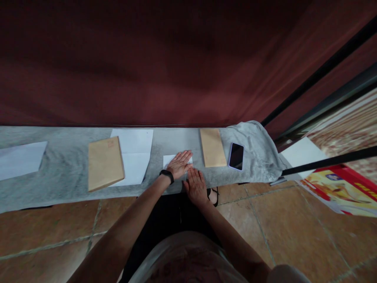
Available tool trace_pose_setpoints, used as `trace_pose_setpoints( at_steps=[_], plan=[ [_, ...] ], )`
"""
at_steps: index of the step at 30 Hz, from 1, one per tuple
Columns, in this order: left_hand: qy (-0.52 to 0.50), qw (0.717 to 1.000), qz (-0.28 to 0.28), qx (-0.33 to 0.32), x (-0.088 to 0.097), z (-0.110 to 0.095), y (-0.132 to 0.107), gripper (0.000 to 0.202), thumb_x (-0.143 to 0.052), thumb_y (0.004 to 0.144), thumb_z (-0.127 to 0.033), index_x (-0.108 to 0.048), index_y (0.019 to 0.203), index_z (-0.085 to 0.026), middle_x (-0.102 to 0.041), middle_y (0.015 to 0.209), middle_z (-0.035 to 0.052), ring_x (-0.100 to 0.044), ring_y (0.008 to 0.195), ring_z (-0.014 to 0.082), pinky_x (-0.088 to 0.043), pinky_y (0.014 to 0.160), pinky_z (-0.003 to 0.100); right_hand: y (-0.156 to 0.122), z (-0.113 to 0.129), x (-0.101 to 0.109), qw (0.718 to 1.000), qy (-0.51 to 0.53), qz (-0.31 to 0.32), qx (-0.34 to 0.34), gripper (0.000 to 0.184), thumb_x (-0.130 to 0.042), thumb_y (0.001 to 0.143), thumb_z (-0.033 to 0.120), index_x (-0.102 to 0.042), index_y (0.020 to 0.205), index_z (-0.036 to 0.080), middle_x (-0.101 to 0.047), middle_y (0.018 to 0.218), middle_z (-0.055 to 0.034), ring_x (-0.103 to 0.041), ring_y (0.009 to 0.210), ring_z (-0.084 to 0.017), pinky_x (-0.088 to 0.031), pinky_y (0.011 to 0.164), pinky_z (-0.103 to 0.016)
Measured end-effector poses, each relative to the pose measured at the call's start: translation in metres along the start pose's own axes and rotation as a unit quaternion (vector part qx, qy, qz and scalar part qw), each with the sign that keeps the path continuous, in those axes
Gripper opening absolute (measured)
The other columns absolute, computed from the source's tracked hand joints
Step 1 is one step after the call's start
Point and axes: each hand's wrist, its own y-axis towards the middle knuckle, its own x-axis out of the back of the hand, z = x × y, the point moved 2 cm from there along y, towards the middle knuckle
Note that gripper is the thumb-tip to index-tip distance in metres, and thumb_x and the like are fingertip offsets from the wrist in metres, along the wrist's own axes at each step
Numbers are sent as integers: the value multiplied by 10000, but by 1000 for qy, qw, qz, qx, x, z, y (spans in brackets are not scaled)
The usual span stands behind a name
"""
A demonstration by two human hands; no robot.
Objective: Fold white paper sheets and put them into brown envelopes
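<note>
A small white piece of paper (169, 159), apparently folded, lies on the grey cloth in front of me. My left hand (178, 165) rests flat across it, fingers stretched out toward the right and covering much of it. Just below and to the right, my right hand (196, 186) lies with fingers extended, its tips by the paper's lower right corner and close to the left hand. Neither hand grips anything. To the right of the hands is a brown envelope (213, 147).
Beyond that envelope lies a phone (236, 156). At left, brown envelopes (106, 164) overlap a creased white sheet (133, 157); another white sheet (22, 159) lies farther left. The grey cloth (67, 165) covers a narrow surface against a dark red curtain (165, 94). A colourful box (344, 188) stands right.
</note>
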Motion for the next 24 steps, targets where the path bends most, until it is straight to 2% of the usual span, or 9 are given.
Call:
trace_pose_setpoints(
  at_steps=[3,7,12,15,19,24],
  plan=[
    [4,1000,2,0,3,-5,-8,599,-270,1030,-479,-337,1552,-192,-314,1626,61,-219,1523,213,-147,1252,444,0,0,-2,1000,-5,-3,0,530,-441,1027,375,-450,1467,80,-512,1487,-173,-409,1427,-295,-293,1193,-506],
    [0,1000,20,-24,5,-16,-33,596,-228,1039,-484,-358,1542,-193,-320,1624,46,-219,1522,191,-150,1253,418,0,-1,-3,1000,-5,-1,4,499,-437,1025,344,-487,1434,64,-508,1489,-178,-415,1420,-292,-293,1193,-495],
    [11,999,7,-41,6,-22,-67,633,-245,1039,-503,-306,1558,-146,-309,1622,95,-230,1518,175,-150,1253,402,0,-1,0,1000,3,-5,13,537,-404,1023,294,-381,1506,60,-415,1559,-163,-359,1457,-285,-280,1193,-498],
    [21,999,-5,-47,7,-23,-86,627,-269,1036,-509,-312,1557,-164,-300,1626,96,-233,1517,176,-164,1252,406,-1,-2,1,1000,5,0,13,559,-409,1017,290,-347,1528,71,-400,1567,-163,-354,1463,-278,-280,1193,-490],
    [37,999,-16,-28,9,-21,-111,608,-291,1032,-510,-331,1552,-196,-303,1627,85,-239,1516,192,-182,1248,425,-1,-2,2,1000,6,-2,7,545,-398,1027,301,-363,1524,81,-423,1553,-157,-376,1455,-267,-293,1192,-476],
    [55,997,-48,13,9,-17,-135,623,-320,1023,-516,-329,1553,-187,-289,1632,99,-232,1519,214,-194,1247,439,6,-1,7,1000,12,-3,1,508,-377,1041,319,-424,1497,98,-468,1524,-149,-414,1434,-264,-298,1199,-492]
  ],
)
